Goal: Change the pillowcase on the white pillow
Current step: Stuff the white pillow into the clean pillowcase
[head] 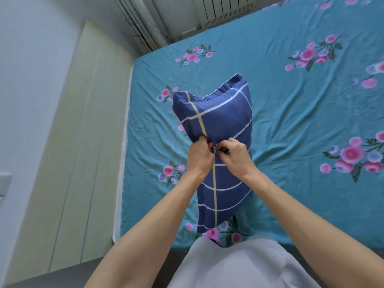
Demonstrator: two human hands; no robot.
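Fingers (208, 145) of both hands curled tight, pinching the fabric at the middle of the pillow (220, 121), thumbs and fingertips meeting along the yellow stripe. Left hand (200, 153) gripping the cloth on the left of that stripe, right hand (234, 153) gripping it just beside, knuckles nearly touching; something small and dark between the fingertips, too small to tell what. Pillow dressed in a dark blue pillowcase (226, 183) with white lines and one yellow line, held up over the bed (301, 113), long axis running away from the body, far corners pointing toward the radiator (224, 11), near end hanging close to the white shirt (239, 265). Bent at the pinch, upper half puffed, lower half narrower. Bed covered in a teal sheet with pink and purple flower sprays, wrinkled around the pillow. Left edge of the bed running just beside a pale cream wardrobe (79, 142), hardly any gap there; near edge of the bed right at the body. Wide open sheet to the right of the pillow and beyond it, up to the far edge near the radiator and the curtain (141, 23). No readable writing, brand or label anywhere in view.
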